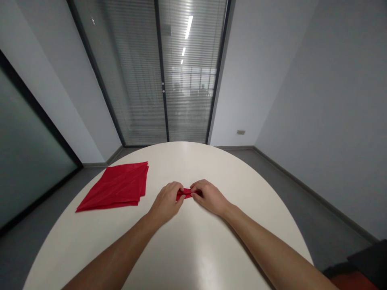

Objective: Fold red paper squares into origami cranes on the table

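Between my two hands, low over the middle of the table, is a small folded piece of red cloth or paper (187, 193); I cannot tell which material. My left hand (167, 200) grips its left end, thumb and fingers closed. The right end is pinched by my right hand (209, 196), with the fingertips bent over it. Both hands hide much of the piece. To the left of my left hand lies a stack of flat red sheets (116, 187), their edges slightly out of line.
The round cream table (242, 241) fills the lower view. Behind it stands a glass door with blinds (190, 108) in a dark frame. White walls (272, 60) rise on both sides. At the lower right corner is a dark object with a red part (359, 278).
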Demonstrator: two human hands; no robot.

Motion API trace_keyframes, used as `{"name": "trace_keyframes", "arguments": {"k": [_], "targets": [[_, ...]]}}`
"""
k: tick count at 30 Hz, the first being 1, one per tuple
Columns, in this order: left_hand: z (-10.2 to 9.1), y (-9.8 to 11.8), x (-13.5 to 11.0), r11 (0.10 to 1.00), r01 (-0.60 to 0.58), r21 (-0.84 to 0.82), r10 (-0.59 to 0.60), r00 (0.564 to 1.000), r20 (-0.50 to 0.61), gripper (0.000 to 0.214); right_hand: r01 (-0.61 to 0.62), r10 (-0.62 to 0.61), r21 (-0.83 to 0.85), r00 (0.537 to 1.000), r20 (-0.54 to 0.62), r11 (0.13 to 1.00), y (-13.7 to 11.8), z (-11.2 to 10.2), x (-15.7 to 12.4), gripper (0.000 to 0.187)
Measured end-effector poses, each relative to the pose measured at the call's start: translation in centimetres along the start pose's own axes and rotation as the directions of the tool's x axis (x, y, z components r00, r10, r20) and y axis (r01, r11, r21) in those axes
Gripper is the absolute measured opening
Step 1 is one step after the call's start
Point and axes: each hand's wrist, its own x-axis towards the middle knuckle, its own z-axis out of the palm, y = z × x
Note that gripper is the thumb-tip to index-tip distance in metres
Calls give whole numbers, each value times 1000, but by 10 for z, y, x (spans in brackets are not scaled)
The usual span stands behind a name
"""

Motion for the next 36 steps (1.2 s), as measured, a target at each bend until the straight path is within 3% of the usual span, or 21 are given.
{"name": "trace_keyframes", "arguments": {"k": [6, 16, 24, 31, 36], "targets": [[-3, 2, 2, 999, -43, 11, 43, 999, -6, 13, 23, -23, -25, 1000, -5, 999, -2, -1, 1, 14], [-5, 4, 3, 996, -51, 67, 53, 998, -24, 9, -43, 43, -11, 998, -56, 999, 0, 0, 0, 14], [-5, 1, 2, 997, -43, 71, 44, 999, -10, 16, -69, 69, 122, 998, 7, 990, 4, 0, 0, 16], [-6, 3, 3, 996, -34, 88, 29, 998, 57, 15, 45, -44, -58, 999, 22, 997, 3, -1, 1, 18], [-6, 3, 3, 995, -27, 101, 21, 998, 63, 16, 48, -47, -78, 999, 12, 996, 2, -1, 1, 15]]}}
